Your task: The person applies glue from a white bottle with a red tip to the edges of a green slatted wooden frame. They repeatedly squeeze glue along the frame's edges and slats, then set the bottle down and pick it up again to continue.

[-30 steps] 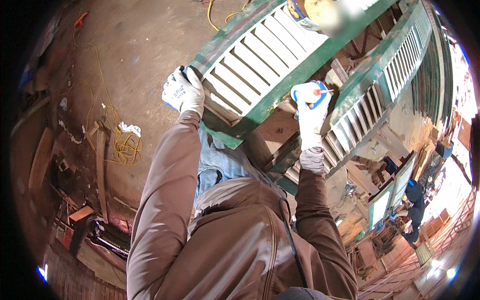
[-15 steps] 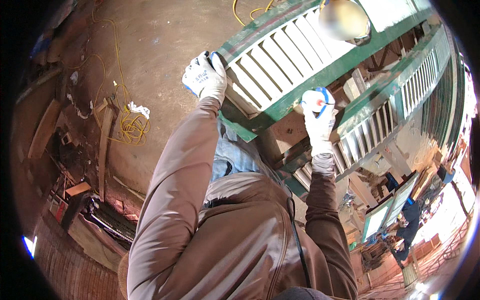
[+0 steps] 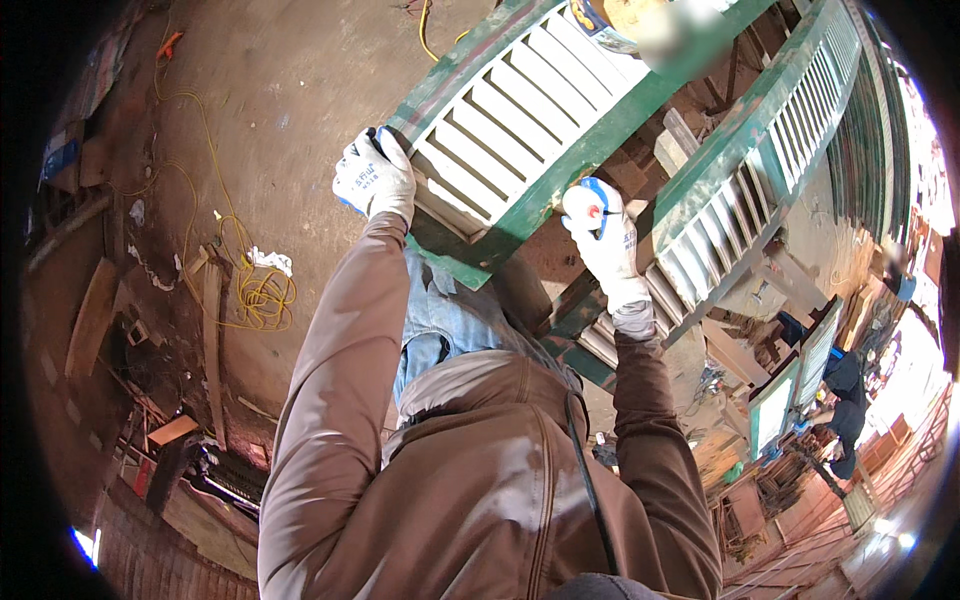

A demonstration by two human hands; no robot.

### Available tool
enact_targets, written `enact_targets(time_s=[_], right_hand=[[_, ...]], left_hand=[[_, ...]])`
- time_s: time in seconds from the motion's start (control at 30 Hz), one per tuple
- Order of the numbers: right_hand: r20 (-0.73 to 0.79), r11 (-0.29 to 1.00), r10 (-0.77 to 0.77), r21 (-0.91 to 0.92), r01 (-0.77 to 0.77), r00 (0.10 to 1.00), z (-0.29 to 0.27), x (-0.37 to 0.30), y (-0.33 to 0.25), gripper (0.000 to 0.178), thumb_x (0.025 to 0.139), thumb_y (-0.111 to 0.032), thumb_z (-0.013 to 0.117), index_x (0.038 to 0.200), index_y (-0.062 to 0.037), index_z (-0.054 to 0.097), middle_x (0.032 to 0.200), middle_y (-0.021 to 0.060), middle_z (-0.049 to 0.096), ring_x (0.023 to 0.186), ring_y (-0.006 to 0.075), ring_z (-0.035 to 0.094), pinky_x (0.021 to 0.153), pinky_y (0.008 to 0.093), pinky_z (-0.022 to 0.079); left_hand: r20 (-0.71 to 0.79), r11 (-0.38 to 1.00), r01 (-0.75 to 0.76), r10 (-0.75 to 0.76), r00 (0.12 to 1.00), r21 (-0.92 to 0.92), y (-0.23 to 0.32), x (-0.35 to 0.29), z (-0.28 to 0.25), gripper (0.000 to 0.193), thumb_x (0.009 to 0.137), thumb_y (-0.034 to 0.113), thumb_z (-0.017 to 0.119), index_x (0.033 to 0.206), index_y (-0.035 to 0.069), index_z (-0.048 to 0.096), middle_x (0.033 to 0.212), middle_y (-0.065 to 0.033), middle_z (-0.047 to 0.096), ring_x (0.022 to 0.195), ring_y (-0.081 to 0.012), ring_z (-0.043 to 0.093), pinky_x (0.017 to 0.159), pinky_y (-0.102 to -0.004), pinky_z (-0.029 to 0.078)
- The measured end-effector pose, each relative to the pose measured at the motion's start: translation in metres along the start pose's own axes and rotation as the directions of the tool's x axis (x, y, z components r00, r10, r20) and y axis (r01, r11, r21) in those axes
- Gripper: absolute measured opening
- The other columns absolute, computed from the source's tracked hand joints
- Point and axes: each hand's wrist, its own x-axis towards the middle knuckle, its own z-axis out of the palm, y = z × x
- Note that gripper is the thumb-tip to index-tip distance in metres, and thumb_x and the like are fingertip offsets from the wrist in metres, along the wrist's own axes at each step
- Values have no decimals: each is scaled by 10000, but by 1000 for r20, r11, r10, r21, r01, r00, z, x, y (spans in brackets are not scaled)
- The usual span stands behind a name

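Observation:
My left hand (image 3: pixel 376 180), in a white glove with blue edging, is closed round the near left corner of a green-framed shutter (image 3: pixel 470 268) with white slats (image 3: pixel 508 118). My right hand (image 3: pixel 607 245), gloved the same way, is closed beside the shutter's right-hand rail. A rounded white form with a red spot shows at its fingers; I cannot make out what it is, nor whether the fingertips touch the rail. A round tub (image 3: pixel 598 28) with a tan inside stands on the slats farther away, partly blurred.
A second green shutter (image 3: pixel 705 235) with pale slats lies to the right, below the first. Wooden boards (image 3: pixel 212 345) and a coiled yellow cord (image 3: pixel 265 295) lie on the floor at left. Far right, a person in dark clothes (image 3: pixel 848 400) is near another pale panel (image 3: pixel 775 420).
The whole scene has shifted left and slightly down in the picture as my view turned. Both hands keep nearly the same places by the shutter, the right one slightly closer to the rail.

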Motion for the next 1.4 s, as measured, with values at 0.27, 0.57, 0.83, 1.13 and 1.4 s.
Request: enact_targets(time_s=[0.27,0.57,0.83,1.13,1.4], right_hand=[[-108,993,-26,-114,13,994,10,0,-1,692,824,-91,825,1450,-118,530,1229,132,717,1083,261,724,910,407,616],[-389,980,186,137,-142,902,4,-56,13,769,760,-221,937,1408,-37,565,1220,169,719,1106,314,713,951,421,575],[-327,930,-165,-365,36,931,-10,-62,39,728,781,-324,889,1370,-26,580,1303,172,684,1191,359,667,1025,485,507],[-250,920,-125,-392,18,960,-13,-60,36,737,775,-268,868,1399,-32,556,1330,171,664,1203,353,657,1026,481,491],[-247,934,-82,-358,-12,965,-11,-61,45,699,781,-298,900,1352,-39,590,1335,147,682,1195,324,673,1019,467,500]], left_hand=[[-27,999,-46,46,999,-15,1,-2,2,454,1044,494,491,1236,147,711,1223,-122,723,1158,-346,655,993,-501,481],[-363,763,-555,440,821,-331,55,1,-8,187,941,243,751,1056,116,676,1096,-96,685,1102,-350,625,1002,-497,437],[-329,479,-773,713,619,-415,288,77,-27,209,916,265,742,1091,156,710,859,-90,730,891,-319,699,785,-455,501],[-116,402,-879,890,441,-256,376,105,28,703,785,243,838,1439,152,596,1191,-213,723,1078,-389,697,965,-492,539],[-89,401,-864,891,445,-304,405,109,78,413,1040,330,515,1327,40,576,1163,-196,706,1054,-348,681,914,-456,545]])
